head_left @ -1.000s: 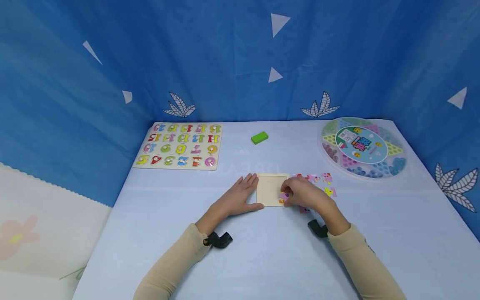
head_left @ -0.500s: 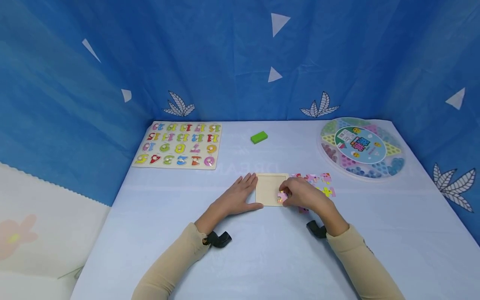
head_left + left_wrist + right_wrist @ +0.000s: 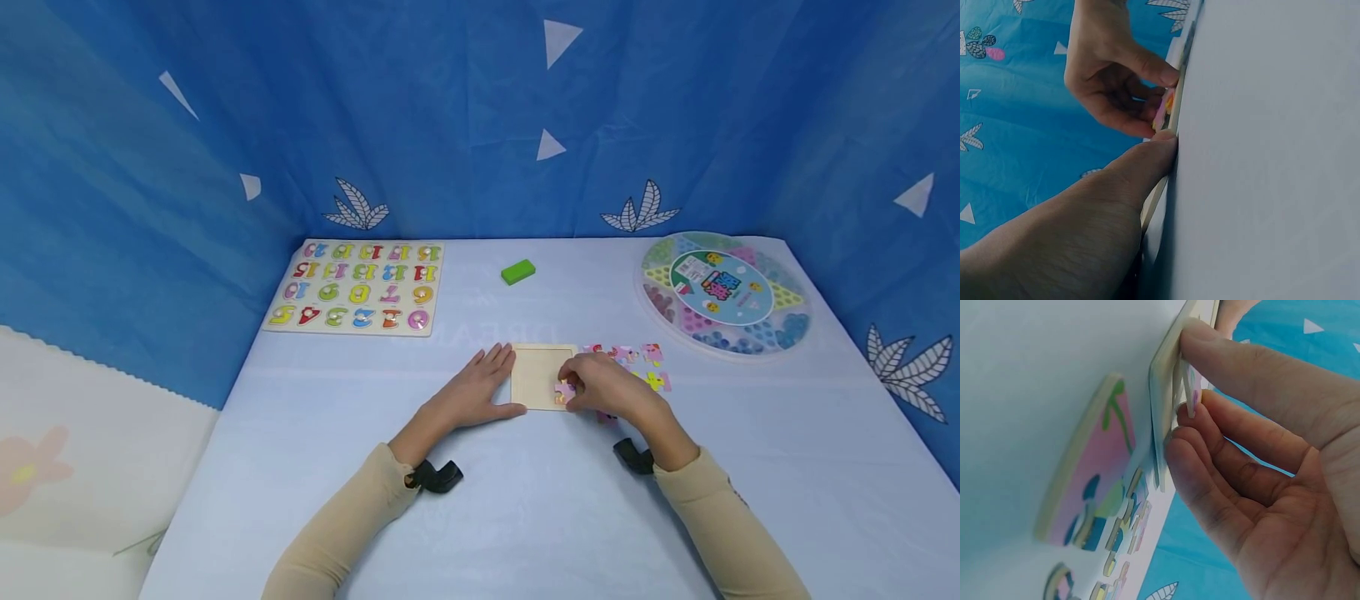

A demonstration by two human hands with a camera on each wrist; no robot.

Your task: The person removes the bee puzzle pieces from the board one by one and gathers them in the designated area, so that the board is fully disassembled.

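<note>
A shallow square wooden puzzle tray [image 3: 536, 377] lies on the table between the hands. Along its left side rests my left hand [image 3: 474, 392], fingers stretched at the far left corner and thumb at the near edge. My right hand [image 3: 611, 387] pinches a pink jigsaw piece [image 3: 563, 392] over the tray's near right corner. In the right wrist view that jigsaw piece [image 3: 1192, 387] stands tilted against the tray, its lower side partly hidden. Several loose jigsaw pieces [image 3: 652, 354] lie right of the tray, some covered by the right hand.
At the back left lies a number board [image 3: 358, 287] with colourful numerals. A small green block [image 3: 518, 272] sits at the back middle. A round clear bead box [image 3: 723, 296] occupies the back right. Blue curtains [image 3: 465, 117] hang behind the white table.
Between the right fingers the jigsaw piece has turned slightly at the tray's near right corner. The left hand stays in place on the tray's edge.
</note>
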